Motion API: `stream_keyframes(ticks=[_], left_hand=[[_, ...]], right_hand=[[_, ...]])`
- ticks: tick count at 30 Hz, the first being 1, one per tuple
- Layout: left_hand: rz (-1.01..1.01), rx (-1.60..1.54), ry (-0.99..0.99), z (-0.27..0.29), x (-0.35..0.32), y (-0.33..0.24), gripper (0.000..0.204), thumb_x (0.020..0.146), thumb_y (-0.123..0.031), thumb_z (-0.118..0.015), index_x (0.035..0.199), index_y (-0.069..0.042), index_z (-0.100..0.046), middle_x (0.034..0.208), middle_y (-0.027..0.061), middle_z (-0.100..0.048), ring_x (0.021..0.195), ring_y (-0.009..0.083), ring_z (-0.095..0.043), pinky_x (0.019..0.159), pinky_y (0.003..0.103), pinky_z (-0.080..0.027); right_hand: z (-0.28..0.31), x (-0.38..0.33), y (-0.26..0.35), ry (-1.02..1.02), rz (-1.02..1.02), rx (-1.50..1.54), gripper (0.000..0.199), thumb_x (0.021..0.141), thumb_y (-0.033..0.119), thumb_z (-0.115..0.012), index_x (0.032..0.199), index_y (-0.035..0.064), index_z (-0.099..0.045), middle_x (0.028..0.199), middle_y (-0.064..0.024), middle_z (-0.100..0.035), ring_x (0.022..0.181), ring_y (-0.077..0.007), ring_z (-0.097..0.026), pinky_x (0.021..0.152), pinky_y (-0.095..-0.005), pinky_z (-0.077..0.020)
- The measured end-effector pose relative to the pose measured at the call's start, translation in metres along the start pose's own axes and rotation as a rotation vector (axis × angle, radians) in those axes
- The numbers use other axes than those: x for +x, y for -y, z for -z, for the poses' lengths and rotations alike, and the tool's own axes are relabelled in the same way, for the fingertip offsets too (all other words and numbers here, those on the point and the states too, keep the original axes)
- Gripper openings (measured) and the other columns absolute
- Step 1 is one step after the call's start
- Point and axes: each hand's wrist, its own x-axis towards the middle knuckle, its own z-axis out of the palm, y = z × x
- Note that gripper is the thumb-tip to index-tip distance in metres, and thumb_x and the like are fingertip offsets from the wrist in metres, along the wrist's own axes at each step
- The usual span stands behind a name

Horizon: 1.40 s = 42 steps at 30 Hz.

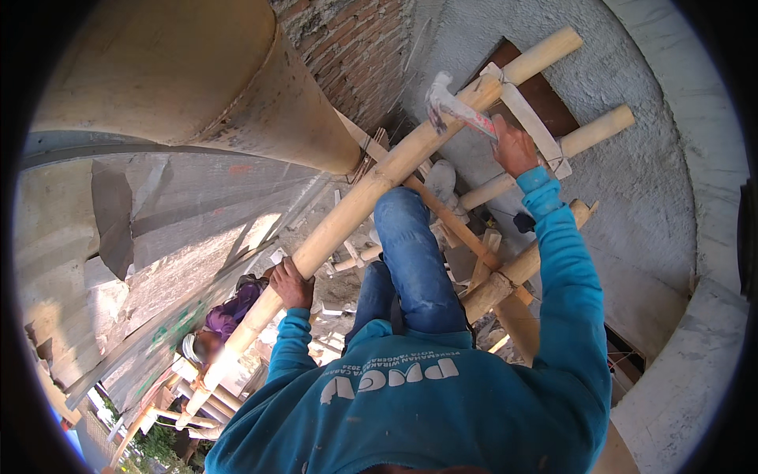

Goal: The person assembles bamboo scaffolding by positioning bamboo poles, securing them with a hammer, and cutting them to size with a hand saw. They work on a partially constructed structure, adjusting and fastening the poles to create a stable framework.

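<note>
A long bamboo pole slants across the view from the lower left to the upper right. My left hand is wrapped round its lower middle part. In my right hand is a hammer with a red handle, its worn grey head over the upper part of the pole. Just beyond that hand, a pale wooden batten spans from this pole to a second bamboo pole, with wire ties showing near its ends. My jeans-clad leg is bent beside the long pole.
A very thick bamboo pole looms close at upper left. Behind stand a brick wall and a rough grey wall. Another lashed bamboo pole lies at right. Far below at left is a person in purple. Scrap wood lies underneath.
</note>
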Motion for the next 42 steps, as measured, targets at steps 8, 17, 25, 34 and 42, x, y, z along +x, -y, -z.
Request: stream_keyframes(ticks=[8, 17, 25, 34, 42], left_hand=[[0.015, -0.04, -0.014, 0.001, 0.009, -0.01, 0.083, 0.059, -0.028, -0.088, 0.129, -0.009, -0.047, 0.113, 0.0113, -0.052, 0.111, 0.0322, -0.051, 0.1, 0.05, -0.035], [0.018, -0.026, -0.027, 0.002, 0.007, -0.01, 0.085, 0.059, -0.029, -0.088, 0.131, -0.009, -0.047, 0.115, 0.0114, -0.053, 0.112, 0.0321, -0.051, 0.1, 0.05, -0.036], [-0.06, 0.02, -0.084, -0.003, 0.008, -0.003, 0.092, 0.06, -0.057, -0.086, 0.126, -0.004, -0.05, 0.11, 0.0157, -0.057, 0.105, 0.0352, -0.054, 0.092, 0.05, -0.038], [0.015, -0.024, -0.019, 0.001, 0.004, -0.005, 0.08, 0.061, -0.029, -0.087, 0.128, -0.008, -0.05, 0.112, 0.0147, -0.053, 0.114, 0.0355, -0.05, 0.101, 0.051, -0.035], [0.03, -0.037, -0.017, 0.001, 0.006, -0.006, 0.081, 0.059, -0.027, -0.087, 0.128, -0.007, -0.049, 0.111, 0.0158, -0.053, 0.113, 0.0353, -0.05, 0.101, 0.05, -0.035]], right_hand=[[0.017, 0.021, -0.047, -0.257, -0.35, 0.312, 0.028, 0.089, 0.023, -0.063, 0.104, -0.0002, -0.063, 0.094, -0.0288, -0.068, 0.093, -0.0454, -0.066, 0.082, -0.0505, -0.0503], [0.014, 0.037, -0.013, -0.318, -0.503, 1.146, 0.025, 0.094, 0.023, -0.068, 0.103, 0.0013, -0.059, 0.072, -0.0051, -0.061, 0.054, -0.0116, -0.057, 0.044, -0.0285, -0.0496], [-0.059, 0.114, -0.043, -0.547, -0.523, 0.581, 0.028, 0.081, 0.015, -0.076, 0.104, 0.0029, -0.065, 0.086, -0.016, -0.071, 0.075, -0.0306, -0.07, 0.068, -0.0419, -0.0549], [-0.079, 0.133, -0.026, -0.476, -0.424, 0.347, 0.034, 0.08, 0.018, -0.075, 0.111, 0.0074, -0.066, 0.099, -0.021, -0.071, 0.098, -0.04, -0.068, 0.086, -0.0464, -0.052], [-0.075, 0.12, -0.019, -0.439, -0.29, 0.539, 0.027, 0.081, 0.011, -0.074, 0.106, 0.0076, -0.065, 0.096, -0.0192, -0.071, 0.096, -0.0398, -0.068, 0.085, -0.0445, -0.0521]])
